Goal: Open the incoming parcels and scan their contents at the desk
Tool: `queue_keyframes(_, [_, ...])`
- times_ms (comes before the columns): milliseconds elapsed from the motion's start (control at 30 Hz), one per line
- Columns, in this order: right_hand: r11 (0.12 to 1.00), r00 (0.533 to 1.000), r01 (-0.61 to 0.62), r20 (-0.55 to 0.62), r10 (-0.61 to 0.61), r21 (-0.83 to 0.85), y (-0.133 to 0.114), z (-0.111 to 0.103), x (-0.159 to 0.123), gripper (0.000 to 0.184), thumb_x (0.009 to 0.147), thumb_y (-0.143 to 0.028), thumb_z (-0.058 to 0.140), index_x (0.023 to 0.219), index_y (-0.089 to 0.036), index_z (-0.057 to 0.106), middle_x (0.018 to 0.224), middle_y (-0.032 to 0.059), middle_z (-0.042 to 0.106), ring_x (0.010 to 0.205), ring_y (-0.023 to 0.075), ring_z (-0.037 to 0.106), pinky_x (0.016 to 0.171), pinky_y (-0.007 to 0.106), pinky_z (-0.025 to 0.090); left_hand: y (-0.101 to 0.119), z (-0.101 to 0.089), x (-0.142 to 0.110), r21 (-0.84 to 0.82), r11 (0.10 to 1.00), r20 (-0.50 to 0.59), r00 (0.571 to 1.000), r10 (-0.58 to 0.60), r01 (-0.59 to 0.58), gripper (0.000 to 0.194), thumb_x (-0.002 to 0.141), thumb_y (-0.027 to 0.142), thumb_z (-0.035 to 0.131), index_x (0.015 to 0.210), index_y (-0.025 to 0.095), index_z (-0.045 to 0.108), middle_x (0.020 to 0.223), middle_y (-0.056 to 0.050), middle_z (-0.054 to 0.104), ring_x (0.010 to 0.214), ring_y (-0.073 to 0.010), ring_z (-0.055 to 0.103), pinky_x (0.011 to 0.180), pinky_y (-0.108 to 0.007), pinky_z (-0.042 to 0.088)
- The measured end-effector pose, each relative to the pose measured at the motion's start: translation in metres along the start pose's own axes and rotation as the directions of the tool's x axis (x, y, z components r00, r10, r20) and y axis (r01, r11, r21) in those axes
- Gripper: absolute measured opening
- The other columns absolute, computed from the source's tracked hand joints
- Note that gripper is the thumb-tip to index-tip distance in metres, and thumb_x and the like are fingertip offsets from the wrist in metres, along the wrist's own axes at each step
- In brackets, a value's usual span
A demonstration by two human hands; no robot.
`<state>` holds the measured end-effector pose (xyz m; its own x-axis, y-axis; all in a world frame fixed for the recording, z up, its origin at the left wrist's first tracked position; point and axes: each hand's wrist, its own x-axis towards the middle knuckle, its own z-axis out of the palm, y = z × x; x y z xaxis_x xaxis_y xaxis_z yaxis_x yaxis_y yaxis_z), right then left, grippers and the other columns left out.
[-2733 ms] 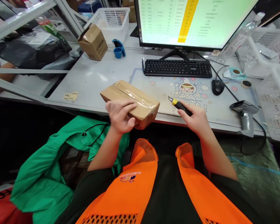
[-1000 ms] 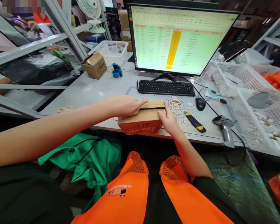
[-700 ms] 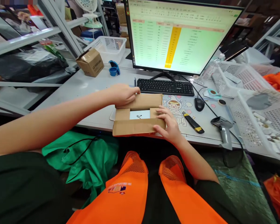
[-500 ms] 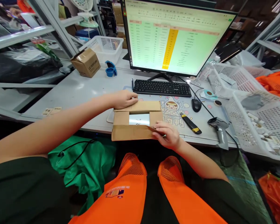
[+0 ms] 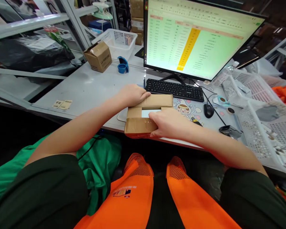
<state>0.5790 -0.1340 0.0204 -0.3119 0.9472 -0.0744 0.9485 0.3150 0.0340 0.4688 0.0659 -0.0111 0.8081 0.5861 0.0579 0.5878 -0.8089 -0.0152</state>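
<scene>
Brown rectangular cardboard box, top flaps parted, at pale-grey desk edge. Left hand: fingers bunched at far flap. Right hand straddles near flap; whether either pinches, cannot tell.

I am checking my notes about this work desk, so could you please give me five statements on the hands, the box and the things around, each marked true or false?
1. The left hand touches the far flap of the cardboard box. True.
2. The box is closed on top. False: its opening shows something pale inside.
3. The right hand holds the knife. False: this hand is at the near side of the box, and the knife lies on the desk, partly hidden by the arm.
4. The mouse lies to the right of the keyboard. True.
5. The blue container has its lid shut. False: the lid is raised.
</scene>
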Motion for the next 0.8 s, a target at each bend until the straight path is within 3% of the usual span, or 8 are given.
queue_keyframes(67, [0.991,0.976,0.052,-0.204,-0.077,-0.125,-0.010,0.019,-0.018,0.006,0.101,-0.021,0.066,0.095,-0.020,0.068,0.082,0.0057,0.071,0.070,0.0210,0.059,0.065,0.036,0.028,-0.003,0.004,0.007,-0.039,0.999,0.003,1.000,0.015,-0.015,0.065,0.109,0.055,0.031,0.105,0.018,0.083,0.103,-0.015,0.080,0.101,-0.0329,0.073,0.084,-0.039,0.050])
queue_keyframes(200, [0.980,0.854,0.047,-0.501,-0.140,-0.194,-0.026,0.056,-0.058,0.027,0.104,-0.009,0.050,0.084,-0.020,0.064,0.078,0.0064,0.063,0.071,0.0220,0.049,0.068,0.038,0.031,-0.003,0.007,0.007,-0.097,0.991,-0.112,0.990,0.084,-0.095,0.050,0.106,0.047,0.043,0.099,0.015,0.082,0.104,-0.018,0.078,0.105,-0.0353,0.073,0.092,-0.045,0.052])
queue_keyframes(333, [0.971,0.931,0.127,-0.361,-0.047,0.201,-0.015,0.052,-0.067,0.030,0.108,-0.043,0.061,0.093,-0.017,0.066,0.097,0.0115,0.065,0.086,0.0240,0.056,0.077,0.038,0.048,-0.006,0.007,-0.043,-0.184,0.869,-0.436,0.831,0.347,-0.459,0.035,0.105,0.040,0.051,0.115,0.022,0.079,0.140,-0.014,0.071,0.138,-0.0349,0.061,0.115,-0.053,0.045])
queue_keyframes(433, [0.906,0.972,0.192,-0.197,-0.124,0.376,0.011,0.027,-0.053,0.033,0.109,-0.048,0.058,0.109,-0.017,0.071,0.117,0.0141,0.067,0.105,0.0250,0.063,0.095,0.041,0.054,-0.008,0.023,-0.092,-0.316,0.661,-0.428,0.724,0.541,-0.681,0.032,0.105,0.049,0.055,0.107,0.025,0.076,0.137,-0.009,0.074,0.140,-0.0302,0.061,0.123,-0.050,0.039])
queue_keyframes(533, [0.923,0.959,0.231,-0.233,-0.162,0.307,0.042,0.019,-0.036,0.028,0.108,-0.044,0.059,0.100,-0.021,0.073,0.145,0.0153,0.062,0.144,0.0363,0.050,0.122,0.063,0.037,-0.007,0.048,-0.125,-0.426,0.668,-0.487,0.777,0.399,-0.610,0.056,0.100,0.070,0.043,0.077,0.025,0.065,0.101,-0.011,0.077,0.113,-0.0297,0.071,0.121,-0.054,0.041])
queue_keyframes(633, [0.874,0.919,0.313,-0.352,-0.180,0.370,0.063,0.045,-0.029,0.036,0.100,-0.049,0.064,0.077,-0.022,0.061,0.138,0.0119,0.064,0.146,0.0371,0.050,0.129,0.069,0.028,-0.009,0.057,-0.145,-0.443,0.792,-0.597,0.797,0.087,-0.419,0.073,0.082,0.094,0.029,0.056,0.028,0.043,0.069,-0.009,0.062,0.089,-0.0321,0.067,0.115,-0.062,0.042])
queue_keyframes(700, [0.840,0.843,0.293,-0.537,-0.002,0.457,0.068,0.073,-0.031,0.039,0.095,-0.050,0.062,0.069,-0.024,0.051,0.123,0.0116,0.065,0.134,0.0360,0.058,0.123,0.066,0.040,-0.015,0.044,-0.155,-0.436,0.827,-0.556,0.829,0.062,-0.354,0.068,0.083,0.089,0.036,0.054,0.028,0.043,0.069,-0.009,0.062,0.086,-0.0317,0.065,0.109,-0.061,0.045])
queue_keyframes(800, [0.782,0.545,0.130,-0.703,0.457,0.609,0.062,0.114,-0.034,0.027,0.091,-0.043,0.052,0.072,-0.026,0.047,0.118,0.0138,0.056,0.129,0.0385,0.060,0.110,0.065,0.052,-0.027,0.007,-0.164,-0.413,0.872,-0.295,0.944,0.145,-0.263,0.049,0.092,0.066,0.050,0.064,0.027,0.058,0.084,-0.009,0.072,0.086,-0.0293,0.065,0.093,-0.050,0.051])
